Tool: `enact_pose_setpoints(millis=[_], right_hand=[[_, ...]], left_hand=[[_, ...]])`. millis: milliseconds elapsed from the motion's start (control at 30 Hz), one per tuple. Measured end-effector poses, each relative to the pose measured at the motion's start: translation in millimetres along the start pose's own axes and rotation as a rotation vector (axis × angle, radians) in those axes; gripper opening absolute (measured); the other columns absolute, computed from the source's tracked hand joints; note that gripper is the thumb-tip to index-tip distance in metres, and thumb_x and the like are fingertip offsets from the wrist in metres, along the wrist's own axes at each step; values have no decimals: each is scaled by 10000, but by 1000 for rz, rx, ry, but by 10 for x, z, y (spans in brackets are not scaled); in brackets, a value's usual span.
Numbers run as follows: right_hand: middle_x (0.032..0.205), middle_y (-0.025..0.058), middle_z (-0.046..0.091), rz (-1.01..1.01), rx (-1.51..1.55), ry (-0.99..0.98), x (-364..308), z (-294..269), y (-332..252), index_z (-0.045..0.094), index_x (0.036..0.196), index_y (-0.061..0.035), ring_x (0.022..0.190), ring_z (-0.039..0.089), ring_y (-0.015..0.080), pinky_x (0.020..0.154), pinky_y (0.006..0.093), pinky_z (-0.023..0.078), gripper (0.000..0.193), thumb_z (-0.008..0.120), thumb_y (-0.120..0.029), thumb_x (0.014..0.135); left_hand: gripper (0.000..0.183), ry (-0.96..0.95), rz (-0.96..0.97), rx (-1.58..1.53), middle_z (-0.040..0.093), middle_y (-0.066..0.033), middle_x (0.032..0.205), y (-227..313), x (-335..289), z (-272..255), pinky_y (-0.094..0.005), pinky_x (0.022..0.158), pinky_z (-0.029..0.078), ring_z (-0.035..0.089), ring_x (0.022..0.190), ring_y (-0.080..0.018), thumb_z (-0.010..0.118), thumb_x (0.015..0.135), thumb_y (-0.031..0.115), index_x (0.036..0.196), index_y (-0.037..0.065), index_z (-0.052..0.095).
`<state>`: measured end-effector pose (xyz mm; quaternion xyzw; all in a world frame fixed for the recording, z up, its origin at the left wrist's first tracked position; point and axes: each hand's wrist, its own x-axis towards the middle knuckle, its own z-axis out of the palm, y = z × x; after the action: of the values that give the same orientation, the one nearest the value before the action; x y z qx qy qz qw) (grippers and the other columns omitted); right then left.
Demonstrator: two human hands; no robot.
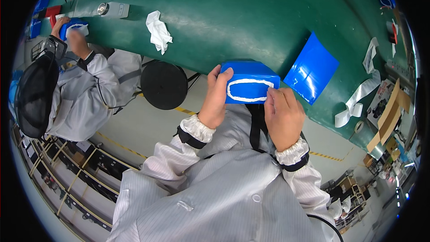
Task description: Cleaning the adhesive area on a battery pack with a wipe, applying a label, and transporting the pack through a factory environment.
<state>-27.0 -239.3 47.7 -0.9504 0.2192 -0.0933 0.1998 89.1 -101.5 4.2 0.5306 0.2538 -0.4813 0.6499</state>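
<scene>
A blue block-shaped pack (253,69) is held at the table's near edge, its side facing me. On that side a white strip (231,90) forms a long oval loop. My left hand (215,96) is closed around the pack's left end, thumb on the top edge. At the loop's right end, my right hand (285,114) pinches the white strip between thumb and forefinger; the fingertips partly hide that spot. A glossy blue sheet (312,69) lies on the table to the right of the pack.
Crumpled white paper (158,32) and a grey device (117,10) lie on the green table (215,13). White tape strips (362,92) and an opened carton (389,114) are at right. A black stool (164,84) stands left, beside a co-worker (89,94) handling another blue pack.
</scene>
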Motion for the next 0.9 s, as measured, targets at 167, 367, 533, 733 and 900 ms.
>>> enact_pose_setpoints(millis=[167,367,533,733,900], right_hand=[[885,88,598,-114,-163,-185,145,-69,-33,636,927,-30,701,618,276,633,376,488,165,728,-94,806],[846,123,611,-93,-61,-191,140,7,73,608,913,-30,707,641,325,625,410,511,141,694,-68,808],[854,153,665,127,148,-123,-9,-182,282,588,935,-36,761,666,376,610,458,510,114,659,-87,862],[962,172,677,125,-36,-168,-139,-233,407,591,1249,-41,791,669,383,662,466,536,341,609,-38,908],[1272,213,629,226,272,-236,-39,-121,255,436,1480,-27,1073,675,384,861,425,558,654,682,-55,874]], left_hand=[[952,-24,12,-51,374,-159,1500,-18,13,-5,-356,1136,335,404,1383,-245,654,926,480,1574,19,133],[951,-20,25,-55,399,-130,1491,-73,60,-26,-414,1118,381,435,1371,-227,621,934,524,1595,49,130],[995,-20,41,-86,400,-195,1461,-19,5,5,-356,1107,371,452,1338,-255,681,908,488,1569,-9,127],[1010,-14,33,-109,409,-198,1451,-38,30,-2,-354,1114,361,446,1338,-258,694,895,501,1565,-14,141],[907,55,101,-9,391,-197,1481,-171,132,-22,-377,1138,331,414,1369,-280,672,919,493,1545,4,236]])
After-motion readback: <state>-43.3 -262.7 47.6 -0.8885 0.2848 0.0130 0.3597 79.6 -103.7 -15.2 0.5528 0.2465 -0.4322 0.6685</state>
